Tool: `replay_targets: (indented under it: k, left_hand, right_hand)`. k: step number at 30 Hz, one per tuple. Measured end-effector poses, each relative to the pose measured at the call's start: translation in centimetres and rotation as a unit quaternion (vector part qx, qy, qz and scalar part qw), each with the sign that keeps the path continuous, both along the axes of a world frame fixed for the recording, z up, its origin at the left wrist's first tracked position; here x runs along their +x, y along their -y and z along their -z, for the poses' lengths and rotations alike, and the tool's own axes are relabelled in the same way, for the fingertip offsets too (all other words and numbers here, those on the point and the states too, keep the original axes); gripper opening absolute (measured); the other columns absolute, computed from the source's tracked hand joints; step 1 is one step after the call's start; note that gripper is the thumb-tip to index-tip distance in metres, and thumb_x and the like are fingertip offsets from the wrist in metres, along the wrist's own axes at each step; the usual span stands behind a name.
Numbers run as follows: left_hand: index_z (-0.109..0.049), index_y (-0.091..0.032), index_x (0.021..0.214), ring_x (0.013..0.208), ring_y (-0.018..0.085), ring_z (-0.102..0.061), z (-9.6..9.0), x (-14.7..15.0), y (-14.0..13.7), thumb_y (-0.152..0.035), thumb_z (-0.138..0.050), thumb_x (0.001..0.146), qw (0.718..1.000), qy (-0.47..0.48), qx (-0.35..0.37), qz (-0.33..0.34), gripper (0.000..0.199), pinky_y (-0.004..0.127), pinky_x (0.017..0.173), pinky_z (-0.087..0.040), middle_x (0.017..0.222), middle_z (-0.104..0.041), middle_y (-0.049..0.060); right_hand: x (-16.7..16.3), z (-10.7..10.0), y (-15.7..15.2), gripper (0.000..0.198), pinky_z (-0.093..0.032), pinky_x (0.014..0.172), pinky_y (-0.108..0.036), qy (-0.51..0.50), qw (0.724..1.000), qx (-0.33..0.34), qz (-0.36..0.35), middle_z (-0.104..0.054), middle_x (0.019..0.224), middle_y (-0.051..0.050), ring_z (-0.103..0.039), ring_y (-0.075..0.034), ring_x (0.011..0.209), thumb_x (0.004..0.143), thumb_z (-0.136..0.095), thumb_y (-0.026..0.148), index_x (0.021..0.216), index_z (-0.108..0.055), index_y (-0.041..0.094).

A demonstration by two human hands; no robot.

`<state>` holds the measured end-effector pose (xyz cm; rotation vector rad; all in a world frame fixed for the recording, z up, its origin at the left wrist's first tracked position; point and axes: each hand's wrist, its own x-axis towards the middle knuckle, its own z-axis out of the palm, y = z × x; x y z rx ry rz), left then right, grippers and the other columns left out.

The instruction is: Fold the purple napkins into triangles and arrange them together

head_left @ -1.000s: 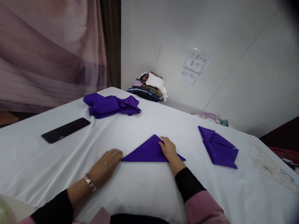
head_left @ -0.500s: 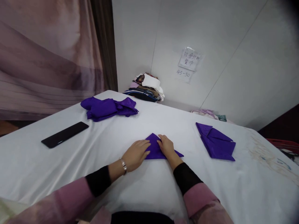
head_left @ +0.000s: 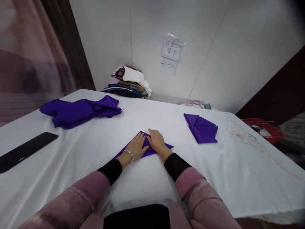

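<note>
The left hand [head_left: 137, 147] lies flat on the cloth [head_left: 149, 151], not gripping; I can't tell if the right hand [head_left: 156, 140] pinches it. The left was at the cloth's left tip a second ago. Now it's beside the right, so the fold looks held down on the table [head_left: 190, 171]. More of the red basket [head_left: 277, 137] shows now

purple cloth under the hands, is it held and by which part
The left hand lies flat on the purple cloth, not gripping; right hand rests on its right side, but whether it pinches cannot be told.
</note>
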<state>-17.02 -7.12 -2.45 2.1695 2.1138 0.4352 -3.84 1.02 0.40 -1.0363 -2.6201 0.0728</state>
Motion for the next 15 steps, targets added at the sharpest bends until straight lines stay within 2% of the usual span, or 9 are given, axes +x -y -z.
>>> replay_targets:
  k: [7,15]
  left_hand:
    - [-0.038,-0.005,0.134,0.135,0.028,-0.022,-0.5,0.3,-0.1,-0.051,-0.032,0.086,0.999,-0.045,-0.021,-0.013,0.067,0.042,0.110,-0.021,0.145,-0.031,0.016]
    - [-0.037,-0.004,0.135,0.135,0.027,-0.023,-0.6,0.4,-0.1,-0.052,-0.031,0.086,0.998,-0.062,-0.023,-0.014,0.069,0.040,0.110,-0.020,0.145,-0.031,0.016]
  right_hand:
    - [2.2,0.4,-1.5,0.042,-0.040,0.082,-0.034,0.011,0.999,0.041,0.001,-0.060,0.106,-0.010,-0.050,-0.023,0.097,0.093,-0.035,0.038,0.127,-0.044,0.015]
    - [4.9,0.4,-2.8,0.047,-0.039,0.082,-0.034,0.021,0.998,0.051,0.011,-0.062,0.104,-0.010,-0.053,-0.023,0.096,0.093,-0.033,0.044,0.128,-0.045,0.015]
